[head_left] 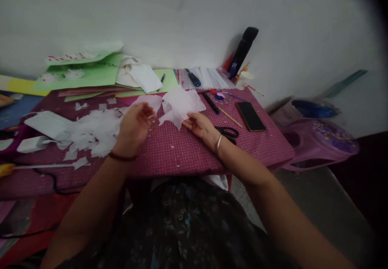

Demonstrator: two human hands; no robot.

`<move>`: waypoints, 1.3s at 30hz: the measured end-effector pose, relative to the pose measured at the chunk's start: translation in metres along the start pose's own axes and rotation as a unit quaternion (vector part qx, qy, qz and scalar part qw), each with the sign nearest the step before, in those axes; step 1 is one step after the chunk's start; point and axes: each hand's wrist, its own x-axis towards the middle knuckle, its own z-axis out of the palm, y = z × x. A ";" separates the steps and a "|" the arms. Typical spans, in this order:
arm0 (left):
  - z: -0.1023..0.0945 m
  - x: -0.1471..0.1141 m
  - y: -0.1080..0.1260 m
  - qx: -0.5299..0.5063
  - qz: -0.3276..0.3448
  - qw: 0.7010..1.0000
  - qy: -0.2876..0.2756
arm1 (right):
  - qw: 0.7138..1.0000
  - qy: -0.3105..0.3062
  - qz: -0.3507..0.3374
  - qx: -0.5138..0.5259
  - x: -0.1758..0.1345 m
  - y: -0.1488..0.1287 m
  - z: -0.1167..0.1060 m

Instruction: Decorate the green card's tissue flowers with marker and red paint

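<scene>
White paper scraps [91, 133] piled at left on the pink checked table [169, 152]. Left hand [135, 125] curled loosely, fingertips just touching a small white bit, grip unclear. Tissue sheet [180, 105] mid-table, its lower edge pinched by the right hand [201, 127]. Scissors [228, 133] just beside that wrist, phone [250, 116] further right.

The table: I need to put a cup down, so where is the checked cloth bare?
Bare cloth lies along the near edge, between the left hand and right hand. A smaller patch sits in front of the phone. White paper scraps crowd the left; pens and scissors crowd the right.
</scene>
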 end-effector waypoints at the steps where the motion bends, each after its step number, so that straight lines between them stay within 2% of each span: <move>1: 0.007 -0.017 0.002 0.026 -0.003 0.999 -0.035 | 1.000 0.005 0.004 0.004 -0.001 0.001 -0.001; 3: 0.023 -0.047 0.004 0.089 0.003 0.992 -0.086 | 1.000 0.008 0.006 0.004 -0.003 0.002 -0.002; 5: 0.039 -0.065 0.004 0.199 0.051 0.973 -0.104 | 1.000 0.013 0.015 0.001 -0.005 0.003 -0.004; 6: 0.046 -0.068 0.002 0.302 0.099 0.942 -0.107 | 1.000 0.017 0.021 0.000 -0.007 0.003 -0.005; 8: 0.059 -0.061 -0.004 0.482 0.175 0.852 -0.107 | 0.999 0.023 0.033 -0.001 -0.010 0.002 -0.006; 9: 0.064 -0.053 -0.007 0.548 0.198 0.806 -0.104 | 0.999 0.024 0.037 -0.001 -0.011 0.001 -0.007; 10: 0.068 -0.045 -0.010 0.590 0.211 0.773 -0.102 | 0.999 0.025 0.037 0.000 -0.013 -0.001 -0.007; 12: 0.073 -0.031 -0.017 0.632 0.231 0.732 -0.105 | 0.999 0.025 0.038 0.006 -0.016 -0.004 -0.010; 13: 0.073 -0.026 -0.019 0.639 0.241 0.722 -0.109 | 0.999 0.024 0.038 0.009 -0.017 -0.005 -0.011; 16: 0.070 -0.023 -0.024 0.615 0.254 0.732 -0.145 | 0.998 0.015 0.051 0.016 -0.024 -0.005 -0.018; 20: 0.053 -0.032 -0.021 0.584 0.241 0.748 -0.204 | 0.997 -0.029 0.072 -0.015 -0.034 -0.002 -0.028; 23: 0.033 -0.028 -0.009 0.555 0.217 0.746 -0.298 | 0.993 -0.064 0.039 -0.089 -0.038 -0.004 -0.033; 25: 0.020 -0.014 0.000 0.487 0.171 0.773 -0.369 | 0.985 -0.071 0.003 -0.154 -0.036 -0.007 -0.034; 26: 0.014 -0.004 0.003 0.431 0.135 0.804 -0.387 | 0.979 -0.077 -0.013 -0.190 -0.034 -0.009 -0.033; 28: 0.004 0.018 0.002 0.375 0.115 0.860 -0.325 | 0.960 -0.092 -0.045 -0.260 -0.028 -0.013 -0.029; 30: -0.003 0.039 -0.009 0.328 0.116 0.920 -0.180 | 0.941 -0.103 -0.072 -0.315 -0.020 -0.016 -0.025; 32: -0.007 0.053 -0.025 0.302 0.109 0.940 -0.113 | 0.927 -0.112 -0.099 -0.343 -0.011 -0.017 -0.022; 34: -0.012 0.059 -0.039 0.297 0.097 0.942 -0.124 | 0.920 -0.125 -0.125 -0.349 -0.005 -0.016 -0.022; 39: -0.022 0.048 -0.045 0.283 0.067 0.925 -0.244 | 0.916 -0.152 -0.149 -0.341 0.003 -0.008 -0.027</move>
